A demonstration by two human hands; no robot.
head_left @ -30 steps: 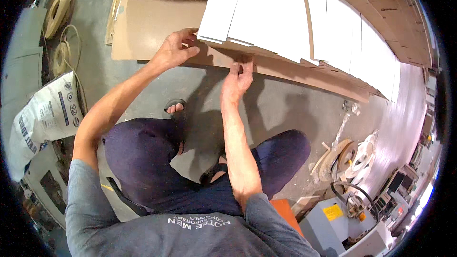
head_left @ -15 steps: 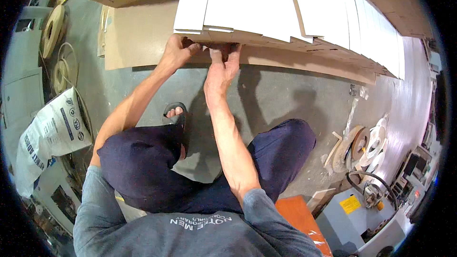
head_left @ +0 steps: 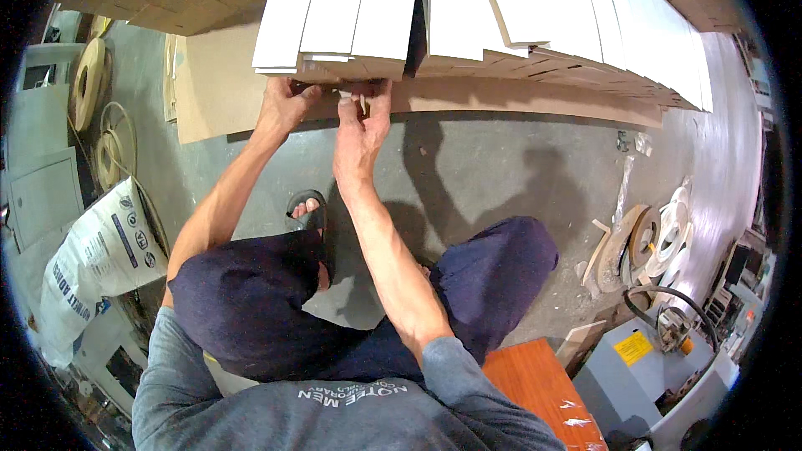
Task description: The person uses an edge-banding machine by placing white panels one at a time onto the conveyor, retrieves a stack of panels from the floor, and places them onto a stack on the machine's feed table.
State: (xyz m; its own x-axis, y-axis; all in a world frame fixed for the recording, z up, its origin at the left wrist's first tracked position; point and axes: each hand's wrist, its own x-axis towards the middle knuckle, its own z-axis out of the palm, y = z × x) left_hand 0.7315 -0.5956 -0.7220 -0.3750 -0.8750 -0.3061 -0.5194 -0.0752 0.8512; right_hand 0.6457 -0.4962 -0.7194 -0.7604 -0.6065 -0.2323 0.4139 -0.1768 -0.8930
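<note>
A long row of white-topped boards (head_left: 351,8) with brown edges leans close together at the top of the view. My left hand (head_left: 282,108) is at the lower left corner of the leftmost boards, its thumb below their ends and its fingers hidden beneath. A little to the right, my right hand (head_left: 363,135) reaches up under the same boards, fingers bent around their underside. Both hands are closed on this group. A dark gap separates it from the other white boards (head_left: 568,17) on the right.
Under the row lies a brown sheet (head_left: 213,88) on the grey floor. At left are a white sack (head_left: 100,259) and rolls of edge strip (head_left: 89,83). More rolls (head_left: 643,234), a grey machine (head_left: 626,376) and an orange-brown board (head_left: 543,388) are at right.
Both hands have shifted left and slightly lower in the view, carrying the left group of boards with them. A dark gap has opened between that group and the rest of the row.
</note>
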